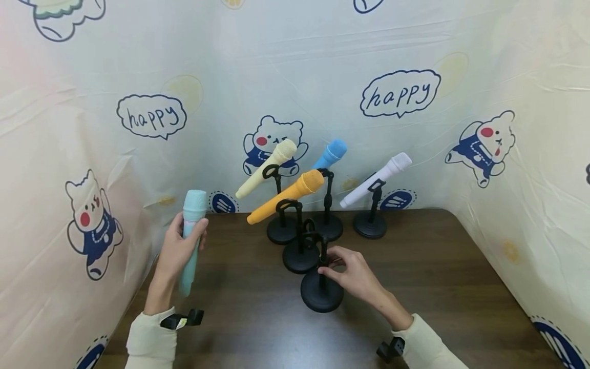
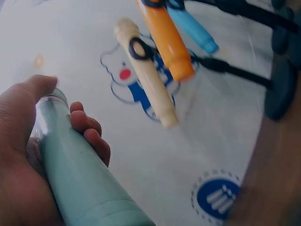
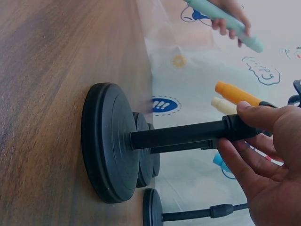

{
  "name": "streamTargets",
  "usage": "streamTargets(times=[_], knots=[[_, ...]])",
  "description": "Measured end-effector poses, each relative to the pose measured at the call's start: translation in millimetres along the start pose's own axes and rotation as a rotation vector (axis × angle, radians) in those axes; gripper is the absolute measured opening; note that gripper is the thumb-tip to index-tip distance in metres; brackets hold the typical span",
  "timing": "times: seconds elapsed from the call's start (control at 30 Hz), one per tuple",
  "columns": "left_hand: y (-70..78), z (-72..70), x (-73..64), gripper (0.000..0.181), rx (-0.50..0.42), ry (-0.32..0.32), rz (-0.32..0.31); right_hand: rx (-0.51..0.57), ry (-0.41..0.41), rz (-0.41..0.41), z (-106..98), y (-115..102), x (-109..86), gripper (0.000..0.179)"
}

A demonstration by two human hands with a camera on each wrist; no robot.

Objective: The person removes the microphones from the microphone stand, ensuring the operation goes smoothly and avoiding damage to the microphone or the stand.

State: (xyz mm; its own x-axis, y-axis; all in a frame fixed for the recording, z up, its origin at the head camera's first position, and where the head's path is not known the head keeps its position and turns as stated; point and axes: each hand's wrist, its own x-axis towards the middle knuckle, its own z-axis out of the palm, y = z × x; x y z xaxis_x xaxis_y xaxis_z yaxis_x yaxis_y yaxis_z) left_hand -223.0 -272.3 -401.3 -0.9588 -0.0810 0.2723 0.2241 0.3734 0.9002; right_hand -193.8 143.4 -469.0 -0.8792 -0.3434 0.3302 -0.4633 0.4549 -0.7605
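Note:
My left hand (image 1: pixel 175 251) grips a teal microphone (image 1: pixel 195 204) around its body, head end up, over the left part of the table. In the left wrist view the thumb and fingers wrap its smooth handle (image 2: pixel 89 174). My right hand (image 1: pixel 357 274) pinches the post of the nearest black microphone stand (image 1: pixel 321 294) between thumb and fingers. That stand's round base rests on the table in the right wrist view, and its ring clip holds no microphone. Right behind it, another stand (image 1: pixel 300 258) bears an orange microphone (image 1: pixel 288 197), tilted with its head up to the right.
Farther back, a cream microphone (image 1: pixel 265 171), a blue microphone (image 1: pixel 333 152) and a lilac microphone (image 1: pixel 375 180) lean in black stands along the brown table's (image 1: pixel 415 277) rear edge. A printed white cloth (image 1: pixel 299 61) hangs behind and at both sides.

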Motion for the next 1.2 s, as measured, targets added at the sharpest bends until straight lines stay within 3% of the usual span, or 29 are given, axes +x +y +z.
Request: streamTargets(times=[0.23,0.5,0.77,0.9,1.2], knots=[[-28.0,-19.3,-7.6,0.059,0.160,-0.010,-0.108,-0.007,0.006,0.001,0.7,-0.2,0.3,0.026],[-60.4,-34.0,-11.6,0.071,0.340,-0.009,-0.200,-0.028,0.004,0.026,0.7,-1.5,0.3,0.029],[-101.8,-47.3,-13.4,0.077,0.508,-0.028,-0.203,-0.018,-0.010,0.037,0.6,-1.1,0.9,0.027],[-115.0,-51.0,-16.0,0.076,0.603,-0.012,-0.220,-0.018,-0.016,0.040,0.2,-0.9,1.0,0.028],[-141.9,-54.7,-17.8,0.075,0.708,-0.010,-0.276,-0.010,-0.014,0.040,-0.5,-2.0,0.9,0.029]])
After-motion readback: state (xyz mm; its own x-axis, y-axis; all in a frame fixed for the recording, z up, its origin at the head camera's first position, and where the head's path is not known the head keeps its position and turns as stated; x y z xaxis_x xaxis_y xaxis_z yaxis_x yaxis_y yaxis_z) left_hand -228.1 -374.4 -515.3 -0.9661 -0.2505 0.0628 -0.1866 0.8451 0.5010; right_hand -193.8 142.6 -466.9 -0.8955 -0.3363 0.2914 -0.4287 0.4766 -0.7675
